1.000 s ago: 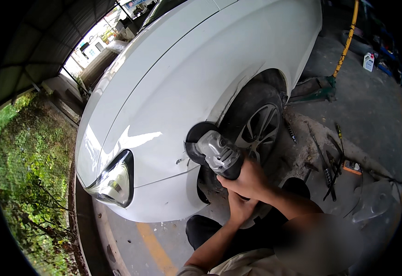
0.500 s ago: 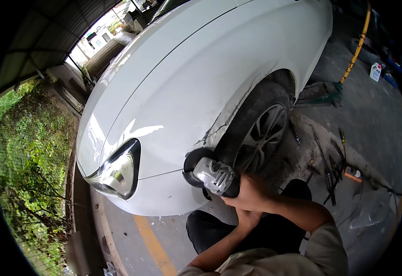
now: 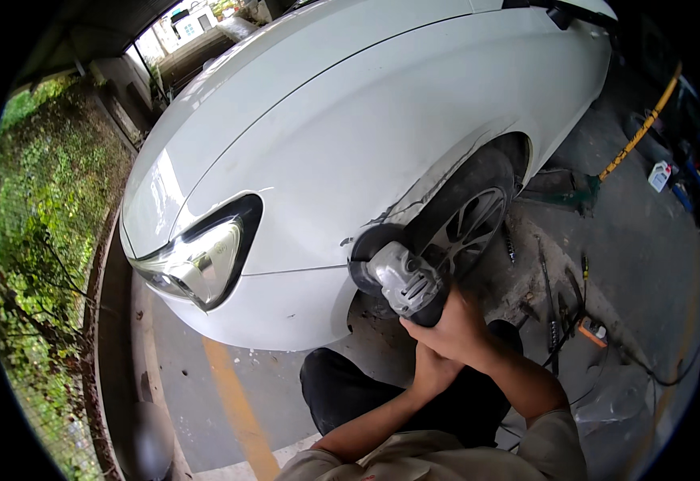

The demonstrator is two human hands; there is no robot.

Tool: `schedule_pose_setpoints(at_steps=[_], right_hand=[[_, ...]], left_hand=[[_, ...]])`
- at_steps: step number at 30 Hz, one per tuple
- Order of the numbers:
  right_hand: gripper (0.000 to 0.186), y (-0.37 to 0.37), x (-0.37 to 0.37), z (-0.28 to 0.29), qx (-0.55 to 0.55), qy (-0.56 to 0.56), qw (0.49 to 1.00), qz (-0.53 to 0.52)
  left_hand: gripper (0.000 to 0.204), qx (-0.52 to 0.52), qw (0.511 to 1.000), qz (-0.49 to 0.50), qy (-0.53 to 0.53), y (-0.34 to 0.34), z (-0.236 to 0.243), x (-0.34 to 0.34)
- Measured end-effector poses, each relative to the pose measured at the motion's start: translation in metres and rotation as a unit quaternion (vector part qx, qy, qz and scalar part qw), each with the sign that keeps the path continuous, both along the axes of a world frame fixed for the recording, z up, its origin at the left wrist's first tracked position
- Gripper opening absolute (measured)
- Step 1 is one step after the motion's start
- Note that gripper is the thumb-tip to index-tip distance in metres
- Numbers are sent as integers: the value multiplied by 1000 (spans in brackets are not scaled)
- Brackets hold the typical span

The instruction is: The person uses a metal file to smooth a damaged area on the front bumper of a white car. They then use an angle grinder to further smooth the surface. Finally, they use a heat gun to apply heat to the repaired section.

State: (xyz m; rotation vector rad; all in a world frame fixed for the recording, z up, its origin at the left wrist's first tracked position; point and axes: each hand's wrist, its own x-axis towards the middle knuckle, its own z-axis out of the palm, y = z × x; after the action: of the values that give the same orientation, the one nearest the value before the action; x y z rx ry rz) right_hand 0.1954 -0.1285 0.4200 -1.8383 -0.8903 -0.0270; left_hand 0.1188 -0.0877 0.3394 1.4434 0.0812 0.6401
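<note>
An angle grinder (image 3: 404,280) with a silver-grey head and dark body is held at the front edge of the wheel arch on a white car (image 3: 310,152). Its dark round disc (image 3: 374,250) lies against or very near the panel, where the bumper seam meets the arch; contact cannot be made out. My right hand (image 3: 456,325) wraps round the grinder's body. Just below it, my left hand (image 3: 434,370) is closed at the grinder's rear part, its fingers partly hidden. Cracked, scraped paint (image 3: 446,172) runs along the arch above the tyre (image 3: 478,180).
The headlight (image 3: 210,260) is left of the grinder. A yellow-handled floor jack (image 3: 562,188) stands by the car's side. On the floor at right lie several hand tools (image 3: 552,305), an orange device (image 3: 592,331), cables and a clear plastic bag (image 3: 606,409). My bent knees (image 3: 342,385) are below the bumper.
The whole view has shifted and tilted. Both hands stay on the grinder, which has moved slightly toward the wheel, uncovering a small dark mark on the panel left of the disc.
</note>
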Motion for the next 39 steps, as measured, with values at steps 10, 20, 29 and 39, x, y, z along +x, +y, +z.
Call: schedule_pose_setpoints(at_steps=[10, 20, 29, 39], right_hand=[[60, -2, -4, 11, -21, 5, 1000, 5], [63, 2, 2, 9, -27, -37, 999, -9], [62, 0, -1, 20, -35, -17, 999, 10], [65, -5, -10, 27, -132, 7, 991, -2]], left_hand=[[46, -11, 998, -52, 36, 7, 4, -1], [41, 8, 998, -57, 25, 11, 10, 0], [45, -7, 997, -82, 12, 7, 10, -1], [44, 6, 999, -13, -36, -6, 9, -3]])
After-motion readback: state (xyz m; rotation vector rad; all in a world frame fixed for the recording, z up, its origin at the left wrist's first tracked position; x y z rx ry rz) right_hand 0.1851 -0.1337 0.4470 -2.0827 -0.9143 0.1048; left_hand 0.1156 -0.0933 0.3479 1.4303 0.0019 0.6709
